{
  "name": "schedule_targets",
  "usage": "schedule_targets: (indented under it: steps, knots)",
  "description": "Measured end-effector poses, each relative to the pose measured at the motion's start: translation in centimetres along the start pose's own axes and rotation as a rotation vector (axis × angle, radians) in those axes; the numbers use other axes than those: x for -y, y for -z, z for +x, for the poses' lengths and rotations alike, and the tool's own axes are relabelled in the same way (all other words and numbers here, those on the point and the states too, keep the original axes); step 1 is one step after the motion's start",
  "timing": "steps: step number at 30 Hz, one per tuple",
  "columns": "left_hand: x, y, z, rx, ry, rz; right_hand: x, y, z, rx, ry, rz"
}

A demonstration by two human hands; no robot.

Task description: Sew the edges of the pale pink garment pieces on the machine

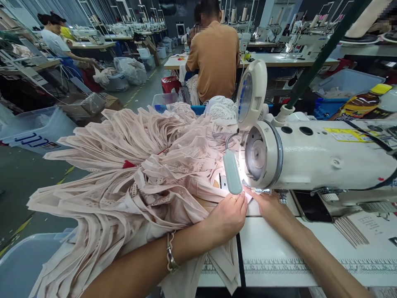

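My left hand (231, 213) is closed in a pinch on pale pink fabric (198, 188) just below the sewing machine's needle area. That forearm lies across a large heap of similar pale pink garment pieces (149, 153), fanned in layers with a red tie (128, 164) around part of them. My right hand (271, 207) reaches under the head of the white sewing machine (310, 153), fingers stretched toward the fabric's edge; their tips are partly hidden. A pale green lamp (232, 171) hangs in front of the needle, which I cannot make out.
A dark phone (312, 205) and a row of thin beige strips (351, 231) lie right of my right hand. A printed ruler (279, 266) runs along the table's front. A blue bin (27, 265) stands lower left. Ahead sits a person in a brown shirt (214, 58).
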State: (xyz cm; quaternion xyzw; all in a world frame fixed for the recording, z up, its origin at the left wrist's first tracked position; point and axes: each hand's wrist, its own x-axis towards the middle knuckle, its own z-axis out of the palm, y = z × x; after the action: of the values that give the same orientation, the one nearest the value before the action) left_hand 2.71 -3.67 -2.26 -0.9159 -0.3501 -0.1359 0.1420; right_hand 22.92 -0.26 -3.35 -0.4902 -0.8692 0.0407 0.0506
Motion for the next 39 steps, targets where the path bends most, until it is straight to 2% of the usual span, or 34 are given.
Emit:
schedule_targets:
  steps: [3,9,16,24,28,33,39]
  knots:
    - [0.2,0.2,0.0,0.021,-0.006,-0.005,0.2,0.2,0.1,0.044,-0.014,-0.019]
    - [0.4,0.1,0.2,-0.009,0.017,-0.022,0.9,1.4,0.7,-0.011,0.007,-0.008]
    - [0.4,-0.2,0.3,-0.005,0.037,-0.023,1.9,3.0,1.3,-0.007,0.016,-0.022]
    - [0.4,-0.1,0.2,-0.081,0.064,-0.03,0.0,0.6,1.1,-0.096,0.034,-0.001]
    - [0.6,0.5,0.0,-0.06,0.086,-0.027,0.3,0.7,0.8,-0.106,0.001,-0.018]
    - [2.5,1.7,-0.4,0.046,0.052,0.033,0.9,1.3,0.2,-0.174,0.075,-0.013]
    - [4.3,2.0,-0.8,-0.04,0.035,-0.014,0.3,0.8,-0.4,-0.195,0.166,0.069]
